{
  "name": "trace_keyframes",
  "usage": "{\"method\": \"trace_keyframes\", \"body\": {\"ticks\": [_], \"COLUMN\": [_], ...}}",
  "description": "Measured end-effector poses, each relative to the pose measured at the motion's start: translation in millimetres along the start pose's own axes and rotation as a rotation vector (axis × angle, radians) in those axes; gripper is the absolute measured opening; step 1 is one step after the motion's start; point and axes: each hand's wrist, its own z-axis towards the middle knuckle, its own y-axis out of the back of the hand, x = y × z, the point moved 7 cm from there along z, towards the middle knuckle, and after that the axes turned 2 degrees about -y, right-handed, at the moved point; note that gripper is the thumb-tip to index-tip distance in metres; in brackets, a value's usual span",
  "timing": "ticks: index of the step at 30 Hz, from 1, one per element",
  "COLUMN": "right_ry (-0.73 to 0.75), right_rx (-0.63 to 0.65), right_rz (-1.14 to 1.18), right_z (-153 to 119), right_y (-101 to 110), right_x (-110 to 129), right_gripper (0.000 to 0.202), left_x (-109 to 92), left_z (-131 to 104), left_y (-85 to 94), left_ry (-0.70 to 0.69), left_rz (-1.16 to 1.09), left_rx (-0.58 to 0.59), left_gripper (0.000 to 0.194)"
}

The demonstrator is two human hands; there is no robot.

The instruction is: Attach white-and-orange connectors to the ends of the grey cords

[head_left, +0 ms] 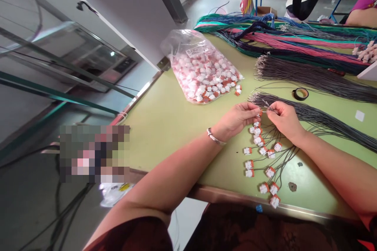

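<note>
My left hand pinches a small orange and white connector between thumb and fingertips. Close beside it on the right, my right hand grips a thin grey wire, whose end points toward the connector. Whether the wire has entered the connector I cannot tell. Below my hands, several white and orange connectors with dark wires attached lie scattered on the green tabletop. A bundle of dark wires runs off to the right, its tips just behind my hands.
An open clear bag of connectors lies behind my left hand, one loose connector beside it. Further right are a black tape roll, another dark wire bundle and coloured wires. A metal table edge runs in front of me.
</note>
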Motion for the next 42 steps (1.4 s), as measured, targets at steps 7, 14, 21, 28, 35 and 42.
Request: {"method": "trace_keyframes", "body": {"ticks": [7, 14, 21, 28, 35, 42], "right_ry": [-0.062, -0.208, -0.137, -0.042, -0.084, -0.21], "right_rx": [0.077, 0.15, 0.079, 0.092, 0.108, 0.065], "right_rz": [0.034, 0.084, 0.022, -0.135, -0.033, 0.261], "right_z": [3, 3, 5, 5, 6, 6], "right_y": [-6, -5, -3, -6, -2, 4], "right_x": [-7, -12, -8, -6, -8, -11], "right_gripper": [0.011, 0.014, 0.013, 0.011, 0.01, 0.028], "left_x": [-17, 0, 1, 4, 1, -43], "left_z": [-1, 7, 8, 7, 3, -2], "left_y": [-7.6, -2.5, -1.5, -8.7, -9.2, -6.5], "left_ry": [-0.411, -0.223, -0.204, -0.218, -0.209, -0.52], "left_rz": [0.532, 0.343, 0.279, 0.349, 0.503, 0.943], "left_rx": [-0.068, -0.034, -0.029, 0.016, 0.013, 0.129], "left_gripper": [0.008, 0.015, 0.024, 0.019, 0.009, 0.011]}}
